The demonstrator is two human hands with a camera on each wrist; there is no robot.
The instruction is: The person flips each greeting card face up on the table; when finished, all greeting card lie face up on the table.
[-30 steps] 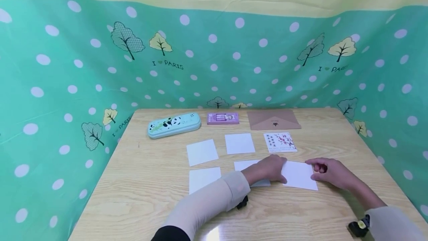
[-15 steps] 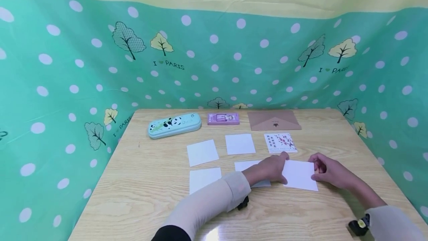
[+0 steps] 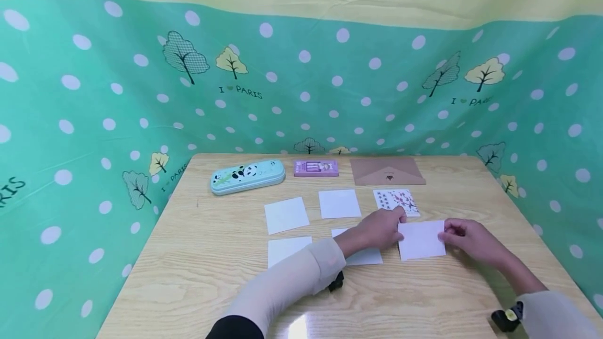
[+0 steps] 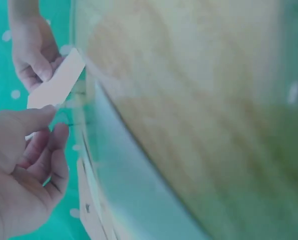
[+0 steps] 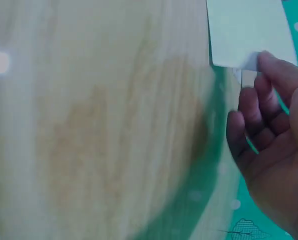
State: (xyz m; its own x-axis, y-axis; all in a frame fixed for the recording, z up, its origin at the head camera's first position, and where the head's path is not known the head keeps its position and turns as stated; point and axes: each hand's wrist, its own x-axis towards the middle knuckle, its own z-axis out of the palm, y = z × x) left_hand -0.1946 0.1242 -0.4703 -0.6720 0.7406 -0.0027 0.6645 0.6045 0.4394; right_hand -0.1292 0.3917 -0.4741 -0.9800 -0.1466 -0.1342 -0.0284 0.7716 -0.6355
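A blank white card (image 3: 421,240) is held up at a tilt between the two hands, right of the table's middle. My left hand (image 3: 379,228) pinches its left edge, and the fingertips overlap the printed blossom card (image 3: 397,198) behind. On the opposite edge my right hand (image 3: 473,239) grips with thumb and fingers. In the right wrist view the thumb lies on the face of the white card (image 5: 251,32), with the other fingers curled behind and below. The left wrist view shows both hands at opposite ends of the white card (image 4: 59,82).
Several more white cards lie about, such as one at centre (image 3: 339,204) and one (image 3: 365,257) partly under my left forearm. Along the back are a blue panda pencil case (image 3: 247,177), a purple box (image 3: 315,168) and a brown envelope (image 3: 387,171). A dotted green curtain (image 3: 301,77) surrounds the table.
The white card has come up off the table, its near edge rising as it tilts. Both hands have lifted slightly with it, and the right fingers have closed in on its edge.
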